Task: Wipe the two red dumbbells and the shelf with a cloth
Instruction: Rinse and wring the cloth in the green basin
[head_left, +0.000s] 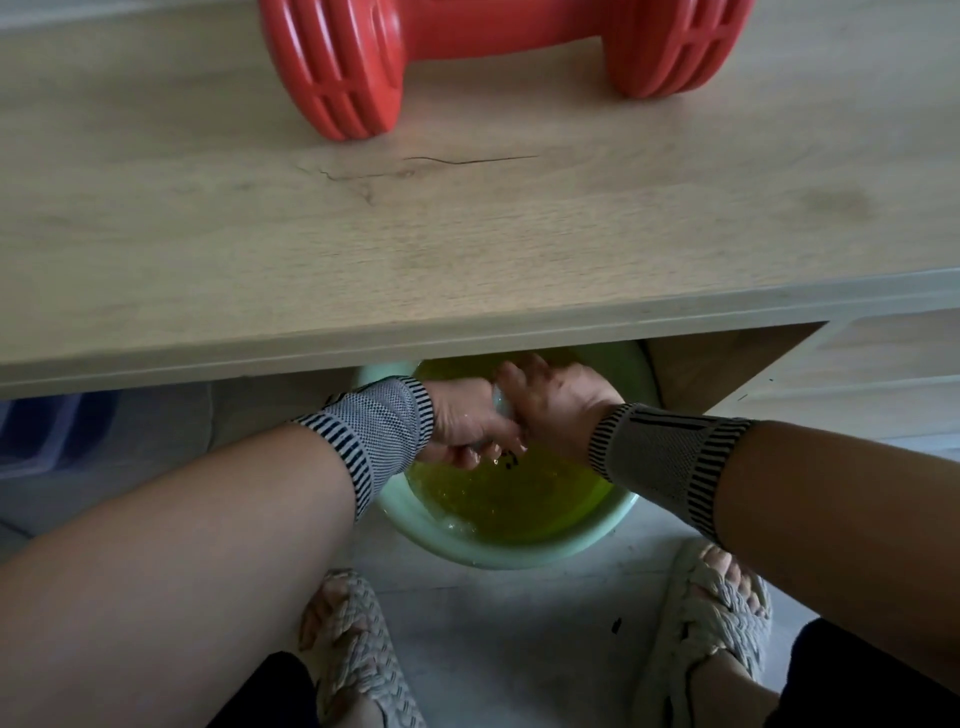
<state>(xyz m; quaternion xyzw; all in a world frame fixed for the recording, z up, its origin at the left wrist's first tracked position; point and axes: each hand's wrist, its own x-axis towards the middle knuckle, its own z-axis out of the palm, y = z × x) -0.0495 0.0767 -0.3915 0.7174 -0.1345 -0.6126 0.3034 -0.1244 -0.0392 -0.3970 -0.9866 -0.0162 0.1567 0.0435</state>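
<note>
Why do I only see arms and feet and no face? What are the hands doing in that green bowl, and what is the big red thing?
There is just one picture, taken by a camera worn on the person's head, looking down. That is why you see only arms and feet.

The big red thing is a dumbbell, a weight for exercise. It sits on a wooden shelf.

Under the shelf, on the floor, stands a pale green basin holding yellowish water. The left hand and the right hand are together over it, fingers curled round something pale, probably the cloth, though little of it shows. It looks like they are wringing it.

Both wrists wear striped bands, and the feet wear woven sandals.
</note>
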